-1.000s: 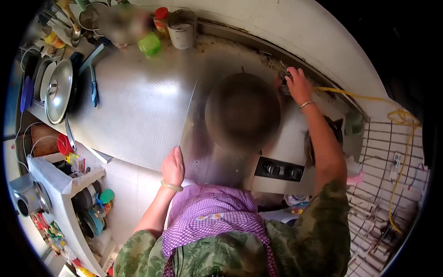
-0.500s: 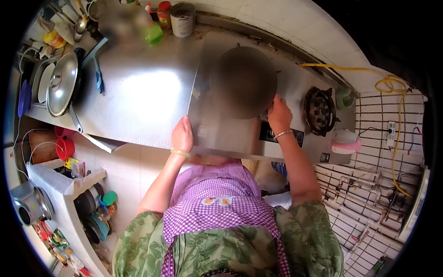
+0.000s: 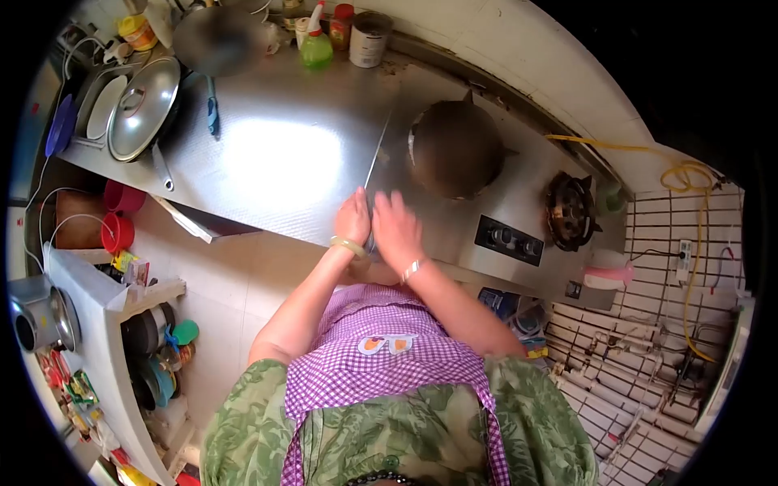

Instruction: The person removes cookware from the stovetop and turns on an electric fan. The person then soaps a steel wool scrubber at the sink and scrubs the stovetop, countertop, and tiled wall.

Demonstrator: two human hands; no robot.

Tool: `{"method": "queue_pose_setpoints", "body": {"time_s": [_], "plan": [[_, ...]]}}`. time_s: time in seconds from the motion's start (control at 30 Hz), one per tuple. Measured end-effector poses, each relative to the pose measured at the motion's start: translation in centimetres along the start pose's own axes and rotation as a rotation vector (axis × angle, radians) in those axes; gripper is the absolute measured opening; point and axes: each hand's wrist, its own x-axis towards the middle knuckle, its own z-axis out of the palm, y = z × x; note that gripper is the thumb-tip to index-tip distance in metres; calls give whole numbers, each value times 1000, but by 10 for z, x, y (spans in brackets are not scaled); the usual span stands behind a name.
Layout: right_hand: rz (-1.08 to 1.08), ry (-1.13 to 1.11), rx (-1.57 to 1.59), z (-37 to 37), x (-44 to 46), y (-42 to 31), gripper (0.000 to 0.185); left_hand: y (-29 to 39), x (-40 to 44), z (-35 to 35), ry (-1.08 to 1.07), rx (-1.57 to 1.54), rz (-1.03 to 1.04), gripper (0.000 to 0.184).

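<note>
My left hand [image 3: 352, 217] is raised at the counter's front edge, edge-on, with its fingers stretched out and nothing visible in it. Close beside it, my right hand [image 3: 395, 231] has extended fingers, slightly smeared by motion, and also appears to hold nothing. Whether the two hands touch I cannot tell. Beyond the right hand, a dark round disc-like area [image 3: 458, 150] with pointed prongs at its rim covers the left burner position; it is blurred. To the right of my hands lie the stove's control knobs [image 3: 508, 240].
A second burner [image 3: 570, 212] is at the right. On the left stands a lidded pan [image 3: 144, 109], its handle pointing over the front edge, near a blue-handled tool [image 3: 212, 113]. A green spray bottle [image 3: 316, 49] and a tin [image 3: 370, 40] line the back wall.
My right hand has come away from the knob area beside the dark disc, moving left to my left hand. My left hand has shifted slightly right. The camera view has turned slightly.
</note>
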Motion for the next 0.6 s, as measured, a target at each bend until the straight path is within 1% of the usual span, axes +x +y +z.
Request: {"method": "queue_pose_setpoints", "body": {"time_s": [0.07, 0.13, 0.17, 0.23, 0.27, 0.33, 0.37, 0.4, 0.47, 0.57, 0.6], "plan": [[18, 31, -97, 11, 58, 8, 13, -12, 5, 3, -36, -45, -18, 66], [-21, 174, 1, 17, 108, 30, 14, -17, 8, 5, -78, -131, -45, 69], [-38, 163, 6, 18, 104, 34, 14, -5, 0, -2, -66, -180, -31, 73], [-72, 152, 16, 15, 97, 33, 15, 1, -8, -14, -105, -130, -72, 73], [-68, 99, -27, 11, 79, 32, 15, 2, -11, -18, -131, -104, -87, 73], [-63, -5, -122, -4, 39, 25, 14, -14, -22, -10, -41, -162, 4, 72], [-29, 55, -8, 7, 45, 32, 13, -23, -25, -2, 3, -193, 44, 71], [-2, 120, 109, 17, 53, 38, 12, -20, -28, -4, -17, -221, 13, 71], [-67, 255, 126, 35, 102, 50, 10, -5, -24, -9, -65, -276, -25, 70], [-27, 38, -95, 0, 87, 8, 8, -34, -11, 16, 168, -210, 163, 69], [-84, 37, -62, 6, 64, 8, 8, -27, -12, 7, 64, -228, 90, 69]]}}
